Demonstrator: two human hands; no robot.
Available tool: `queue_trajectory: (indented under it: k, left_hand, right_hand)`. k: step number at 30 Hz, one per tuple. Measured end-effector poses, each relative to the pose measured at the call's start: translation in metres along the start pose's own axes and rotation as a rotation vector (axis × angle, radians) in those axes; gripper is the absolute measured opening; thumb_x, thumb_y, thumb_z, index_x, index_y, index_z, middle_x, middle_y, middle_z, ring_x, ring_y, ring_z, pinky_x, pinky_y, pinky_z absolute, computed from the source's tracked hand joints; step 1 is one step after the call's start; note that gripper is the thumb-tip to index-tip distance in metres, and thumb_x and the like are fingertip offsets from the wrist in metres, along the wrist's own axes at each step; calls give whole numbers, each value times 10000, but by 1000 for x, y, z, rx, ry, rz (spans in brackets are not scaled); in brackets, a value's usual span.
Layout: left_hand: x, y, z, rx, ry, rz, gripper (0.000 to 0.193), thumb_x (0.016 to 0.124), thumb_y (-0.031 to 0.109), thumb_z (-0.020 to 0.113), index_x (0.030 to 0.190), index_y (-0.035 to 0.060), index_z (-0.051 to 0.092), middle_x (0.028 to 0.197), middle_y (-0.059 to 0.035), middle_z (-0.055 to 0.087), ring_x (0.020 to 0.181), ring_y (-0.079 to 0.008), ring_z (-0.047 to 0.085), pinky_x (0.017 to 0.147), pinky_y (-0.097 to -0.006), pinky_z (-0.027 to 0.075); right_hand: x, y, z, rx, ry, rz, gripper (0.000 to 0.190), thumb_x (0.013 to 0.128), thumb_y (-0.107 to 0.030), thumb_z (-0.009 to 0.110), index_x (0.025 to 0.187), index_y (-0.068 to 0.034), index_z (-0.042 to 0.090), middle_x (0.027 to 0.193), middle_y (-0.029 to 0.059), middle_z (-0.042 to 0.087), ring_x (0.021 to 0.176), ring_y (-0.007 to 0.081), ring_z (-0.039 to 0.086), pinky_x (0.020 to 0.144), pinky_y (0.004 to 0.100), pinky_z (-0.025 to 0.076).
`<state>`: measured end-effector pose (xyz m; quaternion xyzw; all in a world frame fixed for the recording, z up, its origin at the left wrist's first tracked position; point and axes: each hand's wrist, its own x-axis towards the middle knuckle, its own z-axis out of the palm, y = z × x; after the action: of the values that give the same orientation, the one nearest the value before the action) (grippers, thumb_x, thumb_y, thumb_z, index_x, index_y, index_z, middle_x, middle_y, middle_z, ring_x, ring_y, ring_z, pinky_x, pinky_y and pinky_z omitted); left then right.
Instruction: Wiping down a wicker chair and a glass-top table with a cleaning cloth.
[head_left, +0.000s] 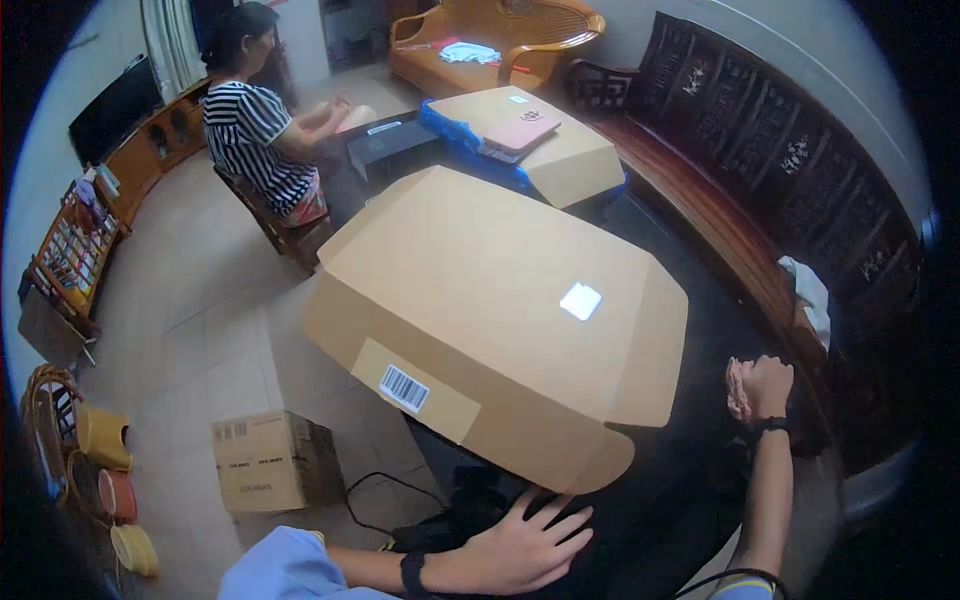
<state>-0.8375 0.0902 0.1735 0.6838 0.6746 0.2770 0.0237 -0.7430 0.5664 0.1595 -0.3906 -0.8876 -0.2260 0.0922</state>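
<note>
My left hand (525, 544) lies palm down with its fingers spread. Its fingertips are at the near edge of a large unfolded cardboard box blank (480, 270), against the dark tabletop (660, 480). That cardboard bears a white label (580, 301) and a barcode sticker (405, 388). Over to the right, my right hand (766, 386) is closed around a crumpled pinkish thing (739, 390), seemingly cloth. Both wrists wear black bands.
A second cardboard piece (555, 135) with a pink phone (531, 135) and blue plastic (454, 124) lies behind. A dark box (394, 146) adjoins it. Left stands a closed carton (262, 465). A person (255, 120) sits beyond; a wooden bench (697, 195) lines the right.
</note>
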Motion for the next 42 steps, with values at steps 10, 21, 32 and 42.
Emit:
queue_trajectory:
  k: [10, 21, 32, 42]
  left_hand:
    - [17, 8, -16, 5, -100, -113, 420, 909, 329, 593, 1252, 87, 601, 1368, -76, 552, 1264, -281, 493, 1050, -578, 350]
    - [30, 8, -14, -8, 54, -91, 377, 857, 237, 615, 1167, 21, 635, 1255, -167, 603, 1163, -375, 533, 996, -581, 343]
    - [13, 6, -11, 59, -28, -69, 425, 896, 302, 613, 1239, 55, 575, 1318, -106, 551, 1271, -313, 481, 1114, -578, 293]
    - [9, -2, 9, 53, 204, -12, 362, 860, 227, 618, 1149, 9, 615, 1286, -135, 589, 1270, -347, 495, 1107, -569, 320]
  right_hand:
    - [74, 31, -10, -5, -1, -29, 499, 883, -456, 502, 696, -59, 739, 736, 159, 707, 686, 336, 693, 692, 488, 510]
    - [121, 91, 54, 7, 271, 357, 576, 920, -538, 486, 722, -63, 745, 701, 153, 696, 681, 302, 692, 714, 507, 501]
    - [33, 70, -105, 701, 59, -213, 372, 796, -370, 674, 901, -16, 716, 816, 178, 660, 780, 349, 639, 716, 439, 501]
    - [-206, -79, -222, 1230, -318, -195, 271, 757, -83, 715, 982, -8, 584, 993, 155, 597, 877, 342, 597, 727, 397, 500]
